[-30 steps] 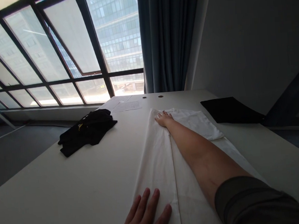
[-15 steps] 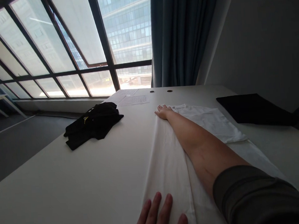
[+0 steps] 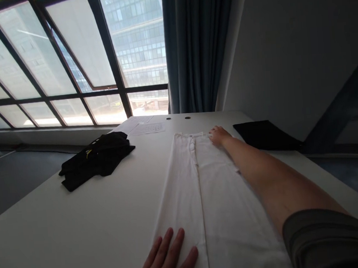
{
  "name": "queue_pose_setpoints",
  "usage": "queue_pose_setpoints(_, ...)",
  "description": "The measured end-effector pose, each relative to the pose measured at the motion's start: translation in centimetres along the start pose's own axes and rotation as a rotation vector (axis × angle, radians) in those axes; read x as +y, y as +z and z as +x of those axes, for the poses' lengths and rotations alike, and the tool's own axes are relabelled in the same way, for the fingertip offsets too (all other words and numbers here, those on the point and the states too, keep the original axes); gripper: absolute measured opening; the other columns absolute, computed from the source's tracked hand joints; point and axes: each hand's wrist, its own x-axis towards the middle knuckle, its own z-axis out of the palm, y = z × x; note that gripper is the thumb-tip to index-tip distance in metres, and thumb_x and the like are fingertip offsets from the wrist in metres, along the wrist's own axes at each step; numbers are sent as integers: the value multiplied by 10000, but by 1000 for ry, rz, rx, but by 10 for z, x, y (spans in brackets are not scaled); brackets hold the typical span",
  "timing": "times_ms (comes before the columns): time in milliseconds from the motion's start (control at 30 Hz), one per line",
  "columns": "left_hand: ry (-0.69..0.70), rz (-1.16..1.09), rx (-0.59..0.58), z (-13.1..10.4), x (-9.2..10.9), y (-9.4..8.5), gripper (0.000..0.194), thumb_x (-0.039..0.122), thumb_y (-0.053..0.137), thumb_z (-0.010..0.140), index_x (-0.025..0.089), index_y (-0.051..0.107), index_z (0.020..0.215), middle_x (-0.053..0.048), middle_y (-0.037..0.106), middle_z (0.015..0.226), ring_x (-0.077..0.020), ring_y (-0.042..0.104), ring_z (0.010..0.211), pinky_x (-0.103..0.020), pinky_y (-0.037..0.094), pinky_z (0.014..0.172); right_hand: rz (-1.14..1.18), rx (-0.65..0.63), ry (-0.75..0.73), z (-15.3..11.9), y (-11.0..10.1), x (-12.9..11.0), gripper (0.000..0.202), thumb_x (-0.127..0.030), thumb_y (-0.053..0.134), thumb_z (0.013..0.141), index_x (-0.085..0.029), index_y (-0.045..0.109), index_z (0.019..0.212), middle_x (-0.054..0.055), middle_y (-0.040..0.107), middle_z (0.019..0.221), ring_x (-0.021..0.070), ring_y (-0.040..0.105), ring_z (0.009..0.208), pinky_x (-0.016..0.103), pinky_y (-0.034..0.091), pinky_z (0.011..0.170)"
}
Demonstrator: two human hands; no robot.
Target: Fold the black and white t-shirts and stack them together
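A white T-shirt (image 3: 231,212) lies lengthwise on the white table (image 3: 90,236), its collar at the far end. Its left side is folded inward in a long strip, with the fold's edge running down the middle. My left hand (image 3: 168,258) rests palm down on the near part of that strip, fingers stretched and slightly apart. At the far right shoulder of the shirt, my right hand (image 3: 220,135) has its fingers bent together on the cloth. My right forearm hides part of the shirt's right side.
A crumpled black garment (image 3: 97,159) lies to the left on the table. Near the right edge is a flat black item (image 3: 266,135). Paper sheets (image 3: 147,128) lie at the far end, beside two round holes. Beyond stand a window and a dark curtain (image 3: 197,50).
My right hand has left the folded left edge and moved right to the other shoulder. My left hand stays on the near strip. The view has turned slightly right.
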Motion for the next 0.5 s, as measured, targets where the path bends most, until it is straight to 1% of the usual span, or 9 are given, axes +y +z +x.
queue_pose_setpoints(67, 11, 10, -2, 4, 1, -9, 702, 661, 517, 1020, 355, 393, 1639, -49, 573, 1565, -261, 564, 1411, -326, 499, 1125, -18, 3, 31, -28, -15, 46, 438, -265, 541, 987, -81, 718, 1343, 256, 584, 1472, 332, 506, 1396, 404, 315, 1191)
queue_pose_setpoints(100, 19, 21, -2, 6, 2, -15, 704, 660, 523, 1018, 350, 398, 1637, -49, 574, 1564, -261, 564, 1410, -323, 500, 1120, -19, -4, 34, -42, -20, 64, 426, -258, 537, 990, -82, 730, 1326, 254, 615, 1431, 325, 549, 1353, 393, 348, 1164)
queue_pose_setpoints(133, 24, 32, -2, 9, 3, -22, 703, 650, 535, 1016, 344, 405, 1635, -50, 578, 1560, -260, 568, 1407, -320, 505, 1115, -13, -15, 34, -55, -22, 79, 410, -258, 537, 993, -99, 745, 1309, 236, 649, 1390, 310, 589, 1307, 373, 379, 1136)
queue_pose_setpoints(200, 41, 48, -8, 15, 5, -36, 705, 627, 561, 1011, 332, 412, 1633, -52, 582, 1553, -259, 580, 1397, -315, 517, 1100, 15, -39, 16, -76, -22, 98, 373, -269, 553, 995, -159, 773, 1276, 176, 696, 1348, 275, 633, 1256, 331, 414, 1099)
queue_pose_setpoints(233, 49, 44, -13, 17, 5, -43, 706, 617, 566, 1010, 329, 409, 1635, -50, 584, 1551, -258, 586, 1392, -314, 523, 1094, 34, -42, 7, -85, -19, 104, 365, -278, 556, 998, -185, 777, 1274, 151, 695, 1367, 266, 627, 1273, 320, 412, 1105)
queue_pose_setpoints(300, 53, 12, -27, 19, 5, -53, 703, 595, 557, 1013, 343, 380, 1646, -33, 584, 1550, -249, 594, 1386, -307, 531, 1084, 73, -22, 8, -96, -12, 109, 388, -292, 522, 1023, -206, 755, 1320, 127, 643, 1465, 263, 569, 1364, 328, 378, 1151)
queue_pose_setpoints(367, 37, -30, -49, 20, 4, -57, 694, 570, 549, 1014, 373, 356, 1651, -8, 581, 1555, -238, 597, 1385, -300, 535, 1078, 113, 7, 25, -101, -4, 110, 424, -301, 465, 1053, -200, 718, 1378, 119, 590, 1534, 262, 516, 1425, 335, 348, 1181)
queue_pose_setpoints(433, 15, -57, -61, 23, 4, -57, 646, 538, 568, 1005, 399, 413, 1616, 4, 591, 1548, -234, 612, 1367, -296, 543, 1063, 154, 13, 42, -102, 0, 111, 432, -312, 429, 1074, -193, 724, 1366, 113, 622, 1502, 257, 544, 1398, 319, 368, 1162)
queue_pose_setpoints(500, -29, -87, -75, 35, 11, -57, 522, 469, 596, 1000, 385, 542, 1512, -5, 636, 1500, -228, 651, 1309, -294, 550, 1043, 191, 7, 61, -102, 1, 114, 428, -328, 421, 1083, -183, 761, 1299, 115, 682, 1424, 262, 590, 1344, 304, 397, 1127)
